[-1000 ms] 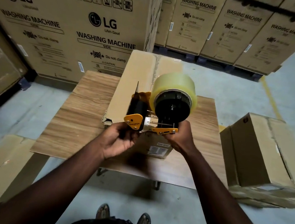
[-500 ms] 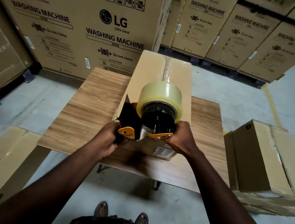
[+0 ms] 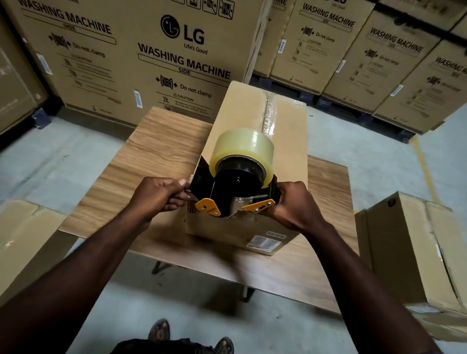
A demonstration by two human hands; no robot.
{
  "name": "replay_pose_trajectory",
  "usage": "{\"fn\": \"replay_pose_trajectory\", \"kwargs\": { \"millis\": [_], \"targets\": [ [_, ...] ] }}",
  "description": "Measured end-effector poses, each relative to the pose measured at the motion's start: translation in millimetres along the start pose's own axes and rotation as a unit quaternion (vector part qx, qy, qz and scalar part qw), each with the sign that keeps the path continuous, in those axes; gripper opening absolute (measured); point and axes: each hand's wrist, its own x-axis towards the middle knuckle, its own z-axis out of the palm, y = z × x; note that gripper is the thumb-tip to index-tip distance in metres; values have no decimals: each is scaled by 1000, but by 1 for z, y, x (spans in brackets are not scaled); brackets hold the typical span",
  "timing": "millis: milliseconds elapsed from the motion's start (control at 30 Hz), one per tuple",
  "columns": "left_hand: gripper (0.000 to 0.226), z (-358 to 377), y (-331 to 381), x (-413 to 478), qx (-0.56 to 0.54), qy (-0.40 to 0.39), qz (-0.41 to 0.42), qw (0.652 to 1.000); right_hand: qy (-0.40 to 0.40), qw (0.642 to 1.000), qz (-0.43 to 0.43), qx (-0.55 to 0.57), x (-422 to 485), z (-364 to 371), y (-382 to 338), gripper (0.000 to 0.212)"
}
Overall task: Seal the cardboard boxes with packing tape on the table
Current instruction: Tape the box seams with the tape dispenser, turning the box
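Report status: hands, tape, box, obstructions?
Left hand pinches tape dispenser at left edge, right hand grips right side. Dispenser at near end of cardboard box; tape strip runs along top seam. No obstruction visible on box.

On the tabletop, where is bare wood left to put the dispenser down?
Widest bare patch: table left of the cardboard box, out to its left edge. Narrower strips lie right of the box and along the near edge. Crowded at the box's near end: left hand, right hand and tape dispenser.
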Motion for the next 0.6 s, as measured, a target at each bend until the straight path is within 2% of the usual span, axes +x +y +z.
{"fn": "replay_pose_trajectory", "kwargs": {
  "millis": [133,233,333,400,533,600],
  "targets": [
    [17,0,-11,12,36,12,35,999,-16,999,23,-17,5,-4,-1,39],
    [16,2,-15,18,72,54,75,993,-32,999,27,-11,9,-6,-5,28],
    [16,4,-24,20,76,88,95,989,-46,998,24,-24,8,0,-5,34],
    [19,6,-32,20,85,98,108,986,-54,997,26,-40,7,5,-4,32],
    [24,5,-45,30,40,44,50,997,-64,995,25,-66,6,8,-4,36],
    [16,5,-52,36,40,10,17,999,-74,995,19,-68,7,7,-4,33]
  ]
}}
